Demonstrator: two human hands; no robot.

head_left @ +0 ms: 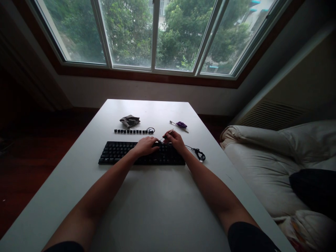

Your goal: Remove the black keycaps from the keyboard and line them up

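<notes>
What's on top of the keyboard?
The left hand lies over the middle of the keyboard; the right hand is over its right part, pinching a small thin tool. Keys under the hands and left forearm are covered, not visible.

Dark, nearly black short sleeves sit well back from the hands, towards the wearer. Behind the left hand (147, 145), only a low curved strip of the left sleeve (65, 247) shows; behind the right hand (174, 140), more of the right sleeve (252, 238) appears, its edge rounded about the arm. Nearer the hands, the left forearm (105, 196) and right forearm (210, 182) are bare, tapering towards slimmer wrists
</notes>
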